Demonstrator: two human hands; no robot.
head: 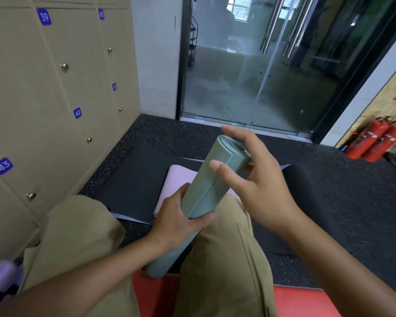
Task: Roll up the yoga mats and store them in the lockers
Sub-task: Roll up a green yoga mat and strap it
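**Inspector A:** State of the hands?

**Inspector B:** Left hand (178,216) grips the lower part of the green mat (206,193), fingers curled round it. Right hand (252,179) sits at the upper end, thumb pressed on the mat's loose edge, fingers spread and arched over the open end. Whether they actually touch it, I cannot tell.

**A:** Where is the mat?

**B:** Off the floor, tilted, running from below the left hand up to the right hand, over the person's knees. It appears fully rolled.

**A:** Step in hand?

**B:** My judgement: tidying the finished roll; storage not yet done. The next move calls for keeping the flap pinned so the roll does not spring open, then opening a locker (62,92) left of the left hand. All doors in view are closed.

**A:** Other mats?

**B:** A pink mat (176,179) lies flat just beyond the left hand, on a black mat (133,179). Both unrolled.

**A:** Legible markings?

**B:** Blue locker tags read 39, 40, 41, 42, 43. Extinguishers (375,140) stand far right of the right hand; their labels are unreadable.
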